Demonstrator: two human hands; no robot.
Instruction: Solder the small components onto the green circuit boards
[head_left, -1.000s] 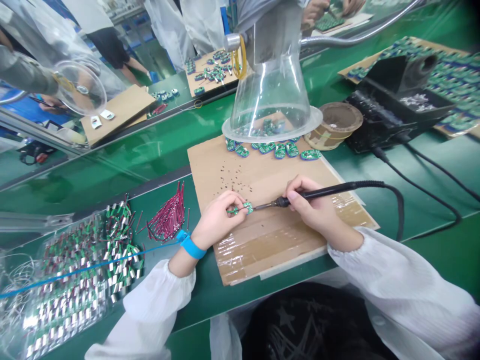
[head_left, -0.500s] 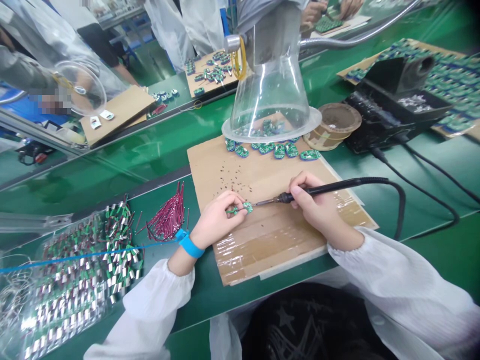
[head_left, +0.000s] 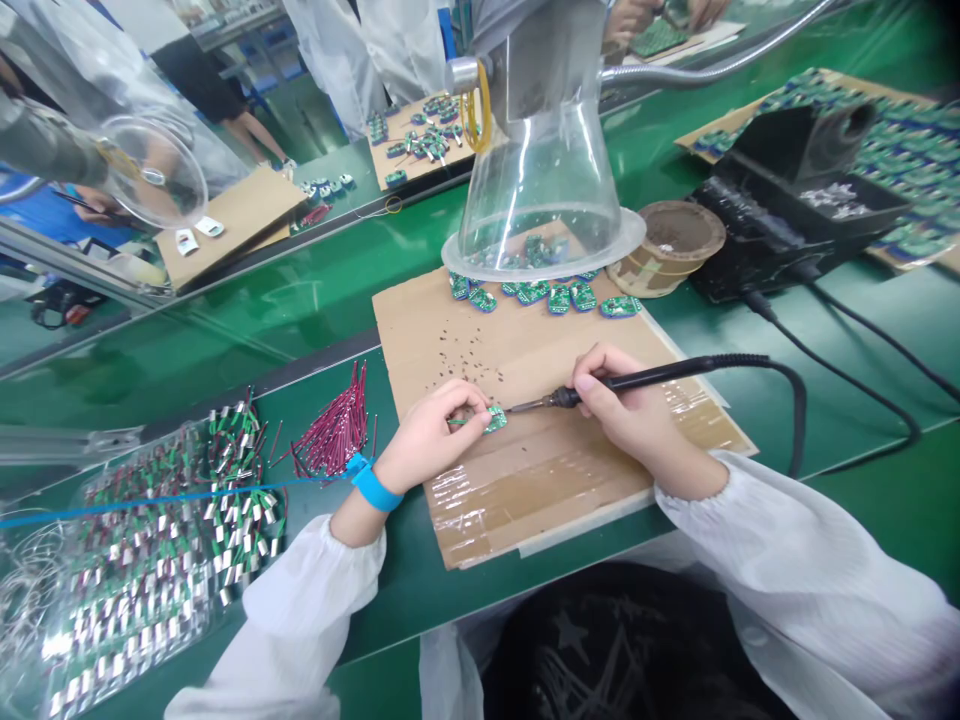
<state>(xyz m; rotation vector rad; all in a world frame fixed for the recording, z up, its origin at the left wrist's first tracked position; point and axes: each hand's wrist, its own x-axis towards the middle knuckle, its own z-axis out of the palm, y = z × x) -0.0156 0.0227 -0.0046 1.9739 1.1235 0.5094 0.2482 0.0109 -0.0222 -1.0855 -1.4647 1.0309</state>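
Observation:
My left hand (head_left: 435,432), with a blue strap at its wrist, is closed in a pinch at the left edge of a small green circuit board (head_left: 496,419). A thin green wire (head_left: 456,422) shows in the gap between its thumb and fingers; whether the wire is joined to the board I cannot tell. My right hand (head_left: 619,400) grips a black-handled soldering iron (head_left: 574,396) like a pen. The iron's metal tip points left, at or very near the right edge of the board. Both hands are over a brown cardboard sheet (head_left: 420,330) with taped edges.
A clear fume hood (head_left: 540,200) hangs above several green boards (head_left: 559,300). On the right stand a round tub (head_left: 667,245) and a black iron stand (head_left: 780,220). Red wires (head_left: 335,430) and silver parts with green wires (head_left: 244,500) lie left. Co-workers sit across.
My left fingers and the board have shifted slightly, with a little more of the board showing. The iron's tip has stayed close to the board's right edge.

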